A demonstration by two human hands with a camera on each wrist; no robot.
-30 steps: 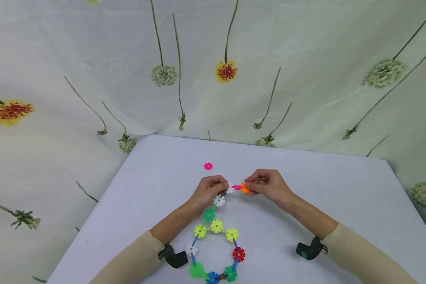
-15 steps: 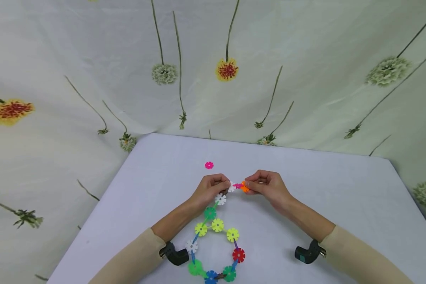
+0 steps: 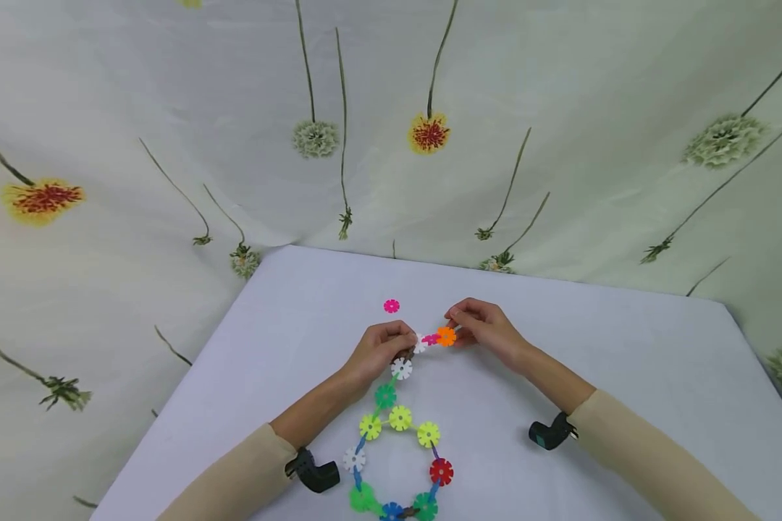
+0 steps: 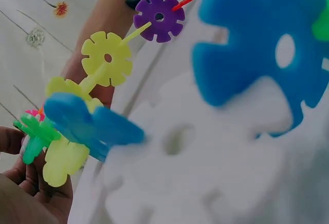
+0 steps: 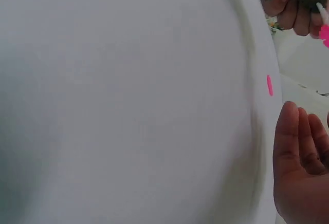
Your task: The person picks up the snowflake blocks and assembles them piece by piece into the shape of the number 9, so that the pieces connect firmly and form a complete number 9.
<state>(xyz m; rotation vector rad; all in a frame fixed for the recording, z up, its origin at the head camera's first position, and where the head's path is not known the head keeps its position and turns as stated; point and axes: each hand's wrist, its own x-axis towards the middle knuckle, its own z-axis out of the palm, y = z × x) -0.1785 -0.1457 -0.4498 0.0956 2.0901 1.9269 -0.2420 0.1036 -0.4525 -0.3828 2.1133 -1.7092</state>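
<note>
A chain of notched plastic snowflake discs runs up from a ring of discs. My left hand (image 3: 379, 354) pinches the chain near its upper end, at a brown disc (image 3: 405, 354) and a white disc (image 3: 420, 343). Beyond these a pink disc (image 3: 432, 339) joins an orange disc (image 3: 446, 336) at the chain's tip. Right at the orange disc is my right hand (image 3: 489, 329), its fingers loosely bent beside and behind it. In the right wrist view, the right hand's fingers (image 5: 289, 131) extend with nothing gripped. Up close in the left wrist view are blue discs (image 4: 247, 44).
A loose pink disc (image 3: 392, 306) lies on the white table (image 3: 593, 347) beyond the hands. The ring, with a red disc (image 3: 441, 472) and a yellow disc (image 3: 428, 434), lies toward the near edge. A flower-printed cloth (image 3: 378, 181) hangs behind the table.
My right hand has let go of the orange disc and shifted slightly up and away. The orange disc now shows its face. My left hand keeps its pinch on the chain.
</note>
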